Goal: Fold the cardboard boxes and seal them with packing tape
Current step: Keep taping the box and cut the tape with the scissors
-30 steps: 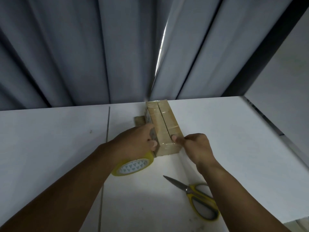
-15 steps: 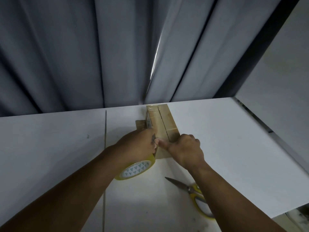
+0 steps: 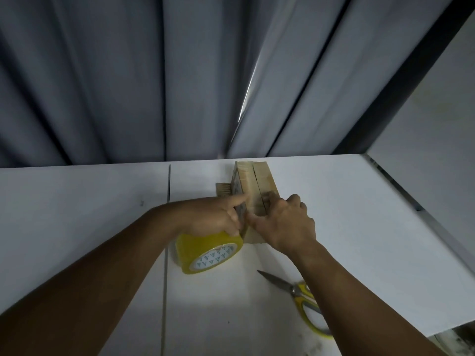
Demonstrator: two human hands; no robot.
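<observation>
A small brown cardboard box [image 3: 259, 179] lies on the white table [image 3: 347, 214], its two top flaps meeting along a dark seam. My left hand [image 3: 213, 214] grips a yellow roll of packing tape [image 3: 205, 253] against the box's left near corner, forefinger stretched along the box's left top edge. My right hand [image 3: 285, 222] lies on the near end of the box top, fingers pressing down on the flaps, thumb reaching toward my left hand. The near end of the box is hidden under both hands.
Yellow-handled scissors [image 3: 300, 296] lie shut on the table near my right forearm. A small piece of cardboard [image 3: 223, 190] sticks out behind the box on its left. Grey curtains [image 3: 154, 73] hang behind the table; the table's right edge [image 3: 411, 201] runs diagonally.
My right hand has moved from the box's right near corner onto the top flaps, nearer my left hand. The tape roll stays against the box's left near corner.
</observation>
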